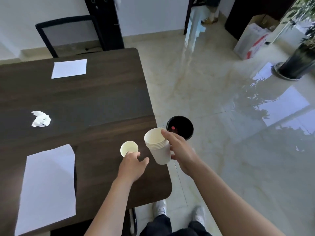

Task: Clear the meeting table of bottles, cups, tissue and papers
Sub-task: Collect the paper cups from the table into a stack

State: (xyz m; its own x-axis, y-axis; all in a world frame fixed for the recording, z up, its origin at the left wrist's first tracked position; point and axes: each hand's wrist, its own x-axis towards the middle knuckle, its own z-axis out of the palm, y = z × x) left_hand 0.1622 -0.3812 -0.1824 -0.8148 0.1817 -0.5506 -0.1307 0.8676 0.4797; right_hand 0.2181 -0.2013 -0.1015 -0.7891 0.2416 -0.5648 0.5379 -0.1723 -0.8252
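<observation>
Nesting empty cups point(157, 145) in right grip point(180, 150); left grip point(133, 163) spread at lone empty cup point(129, 148).

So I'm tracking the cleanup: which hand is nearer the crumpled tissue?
Left. The left hand is at the single cup, right of the tissue; the right hand holds the cup stack farther right.

Chair point(68, 31): black-framed, drawn up at the far end of the bench.
Floor point(238, 133): glossy pale marble tile, mirroring window light.
Potted plant point(300, 62): dark pot on a saucer, far right.
Cardboard box point(254, 38): white and red, open, near the plant.
Shoes point(160, 208): white, beside the bench's near corner.
</observation>
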